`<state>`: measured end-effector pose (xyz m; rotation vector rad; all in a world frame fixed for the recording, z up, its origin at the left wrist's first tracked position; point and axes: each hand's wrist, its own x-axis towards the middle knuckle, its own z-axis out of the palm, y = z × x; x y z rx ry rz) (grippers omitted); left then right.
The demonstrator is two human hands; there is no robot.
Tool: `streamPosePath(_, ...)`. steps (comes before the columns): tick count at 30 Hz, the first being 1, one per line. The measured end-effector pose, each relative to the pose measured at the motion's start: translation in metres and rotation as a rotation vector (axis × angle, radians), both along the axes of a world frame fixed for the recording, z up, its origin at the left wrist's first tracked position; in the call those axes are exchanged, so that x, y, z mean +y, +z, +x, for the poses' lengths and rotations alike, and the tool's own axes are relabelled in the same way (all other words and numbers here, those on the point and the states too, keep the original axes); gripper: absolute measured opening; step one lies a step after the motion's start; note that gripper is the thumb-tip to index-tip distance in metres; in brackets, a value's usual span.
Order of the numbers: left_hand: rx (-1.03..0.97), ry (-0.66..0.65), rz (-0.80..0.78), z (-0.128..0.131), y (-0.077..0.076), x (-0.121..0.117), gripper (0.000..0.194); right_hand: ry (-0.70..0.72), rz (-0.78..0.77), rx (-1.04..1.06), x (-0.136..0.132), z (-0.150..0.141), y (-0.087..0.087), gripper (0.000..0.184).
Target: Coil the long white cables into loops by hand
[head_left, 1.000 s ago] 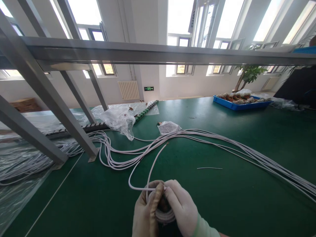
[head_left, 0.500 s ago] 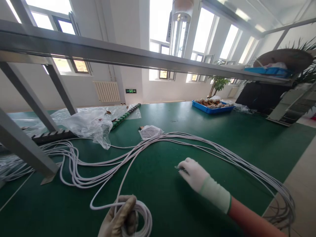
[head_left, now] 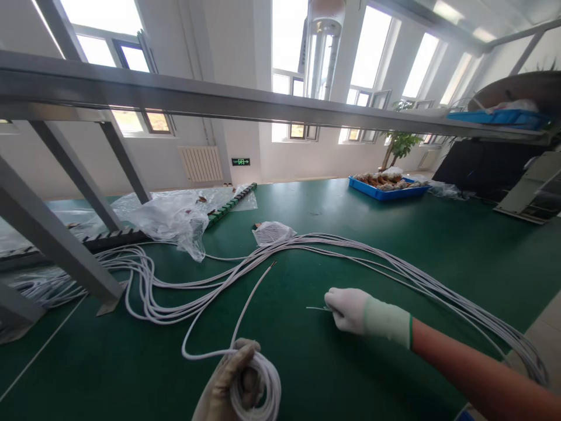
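My left hand (head_left: 230,386), in a tan glove, grips a small coil of white cable (head_left: 263,386) at the bottom edge of the view. The cable's loose end (head_left: 252,292) runs away across the green table (head_left: 394,234). My right hand (head_left: 348,310), in a white glove, reaches out onto the table and pinches a short thin piece of wire (head_left: 316,308). A long bundle of white cables (head_left: 350,248) lies just beyond both hands.
A grey metal frame (head_left: 65,257) with slanted legs stands at the left. Crumpled clear plastic (head_left: 170,219) and a small white packet (head_left: 272,232) lie further back. A blue tray (head_left: 385,187) with parts sits at the far right. The table's edge runs at the lower right.
My right hand let go of the coil and reached right to the short wire piece, then closed on it. The view swung right. My left hand kept the coil.
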<state>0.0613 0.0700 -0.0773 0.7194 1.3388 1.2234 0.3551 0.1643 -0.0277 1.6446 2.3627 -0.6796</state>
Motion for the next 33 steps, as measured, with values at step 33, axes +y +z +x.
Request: streamPosePath(33, -0.035, -0.041, -0.024, -0.009, -0.013, -0.005, 0.007, -0.032, -0.057, 0.821, -0.072, -0.105, 0.009, 0.055)
